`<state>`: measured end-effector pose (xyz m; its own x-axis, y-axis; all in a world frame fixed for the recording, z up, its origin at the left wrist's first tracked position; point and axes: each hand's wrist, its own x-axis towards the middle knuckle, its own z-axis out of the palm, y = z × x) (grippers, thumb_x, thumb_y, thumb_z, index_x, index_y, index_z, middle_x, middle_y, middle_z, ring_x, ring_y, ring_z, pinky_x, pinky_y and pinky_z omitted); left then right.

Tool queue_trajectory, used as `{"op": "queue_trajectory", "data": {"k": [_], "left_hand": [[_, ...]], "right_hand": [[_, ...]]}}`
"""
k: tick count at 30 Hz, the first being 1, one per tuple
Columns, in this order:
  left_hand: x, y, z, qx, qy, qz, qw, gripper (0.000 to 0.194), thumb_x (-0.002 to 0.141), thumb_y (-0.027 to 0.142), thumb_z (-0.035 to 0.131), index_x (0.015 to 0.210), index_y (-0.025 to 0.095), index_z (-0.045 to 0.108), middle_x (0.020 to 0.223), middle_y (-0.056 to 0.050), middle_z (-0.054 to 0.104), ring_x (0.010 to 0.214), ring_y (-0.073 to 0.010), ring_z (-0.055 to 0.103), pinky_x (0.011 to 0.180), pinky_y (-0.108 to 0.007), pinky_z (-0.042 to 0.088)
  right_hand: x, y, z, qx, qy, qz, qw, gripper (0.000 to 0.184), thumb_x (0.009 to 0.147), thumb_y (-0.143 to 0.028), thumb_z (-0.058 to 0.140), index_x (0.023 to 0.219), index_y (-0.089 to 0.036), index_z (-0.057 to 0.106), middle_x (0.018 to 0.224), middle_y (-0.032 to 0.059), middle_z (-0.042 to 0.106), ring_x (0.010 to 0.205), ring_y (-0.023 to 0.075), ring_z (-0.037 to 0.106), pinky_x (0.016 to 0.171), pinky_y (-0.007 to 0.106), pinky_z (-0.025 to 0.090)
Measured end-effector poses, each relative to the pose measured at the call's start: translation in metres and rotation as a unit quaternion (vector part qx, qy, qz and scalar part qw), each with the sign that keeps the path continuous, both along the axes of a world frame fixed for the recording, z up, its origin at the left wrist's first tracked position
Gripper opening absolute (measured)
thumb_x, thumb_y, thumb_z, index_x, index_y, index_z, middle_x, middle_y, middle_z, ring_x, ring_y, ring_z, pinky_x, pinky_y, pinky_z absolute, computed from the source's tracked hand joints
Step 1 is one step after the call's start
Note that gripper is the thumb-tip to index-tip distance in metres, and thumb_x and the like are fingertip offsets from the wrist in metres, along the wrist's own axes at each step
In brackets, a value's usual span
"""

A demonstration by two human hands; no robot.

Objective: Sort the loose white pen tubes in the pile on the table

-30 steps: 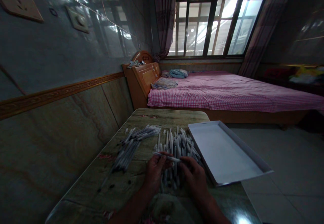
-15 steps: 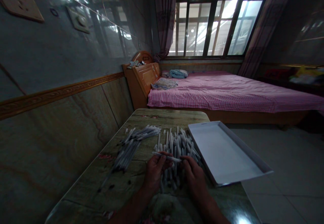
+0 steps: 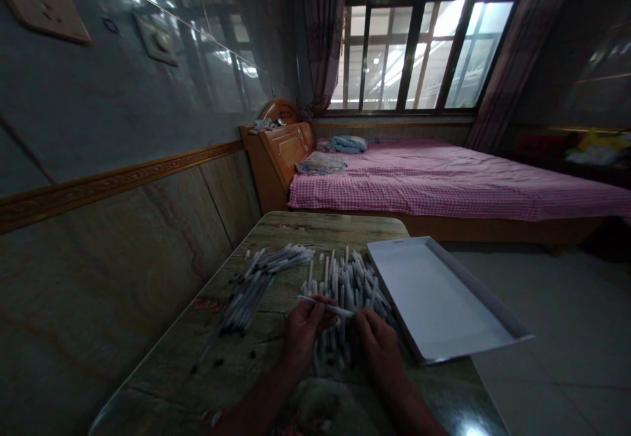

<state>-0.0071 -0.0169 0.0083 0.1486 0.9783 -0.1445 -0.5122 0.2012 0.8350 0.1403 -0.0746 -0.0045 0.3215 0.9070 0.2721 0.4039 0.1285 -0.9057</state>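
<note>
While pens [image 3: 348, 285] lie alongside, a tray [image 3: 438, 298] sits open.

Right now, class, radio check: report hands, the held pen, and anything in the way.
Left hand pinching white pen; right hand closed at its right end. Loose pens crowd beneath and beyond. Shallow white tray right of them.

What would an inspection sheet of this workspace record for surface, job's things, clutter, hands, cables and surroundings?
Surface: glossy, patterned table.
Job's things: one pen in hand; left pile and right pile of pen-like sticks; white tray beside the right pile, reaching past the table's right edge.
Clutter: small dark bits near the left pile.
Hands: left hand pinches the pen; right hand grips its other end.
Cables: nothing seen.
Surroundings: bed, window, wall socket.
</note>
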Motion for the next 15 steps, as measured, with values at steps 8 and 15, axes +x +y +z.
{"op": "queue_trajectory", "data": {"k": [8,15], "left_hand": [[0.0005,0.0016,0.0027,-0.012,0.005,0.027,1.000,0.050,0.050,0.048,0.090,0.078,0.014,0.067,0.075,-0.006,0.078,0.065,-0.0195,0.073,0.058,-0.026,0.058],[-0.0033,0.0090,0.0012,-0.001,0.009,0.091,0.996,0.048,0.052,0.051,0.088,0.076,0.014,0.066,0.073,-0.004,0.076,0.062,-0.0184,0.072,0.058,-0.027,0.057]], "right_hand": [[0.0030,-0.0007,-0.0075,0.057,-0.027,-0.009,0.998,0.027,0.089,-0.041,0.055,0.095,-0.020,0.071,0.086,0.0041,0.072,0.078,0.0180,0.066,0.071,0.026,0.051],[0.0075,0.0009,-0.0068,0.043,-0.101,-0.040,0.993,0.022,0.089,-0.036,0.054,0.094,-0.021,0.069,0.088,0.0043,0.071,0.079,0.0187,0.067,0.072,0.027,0.051]]}}
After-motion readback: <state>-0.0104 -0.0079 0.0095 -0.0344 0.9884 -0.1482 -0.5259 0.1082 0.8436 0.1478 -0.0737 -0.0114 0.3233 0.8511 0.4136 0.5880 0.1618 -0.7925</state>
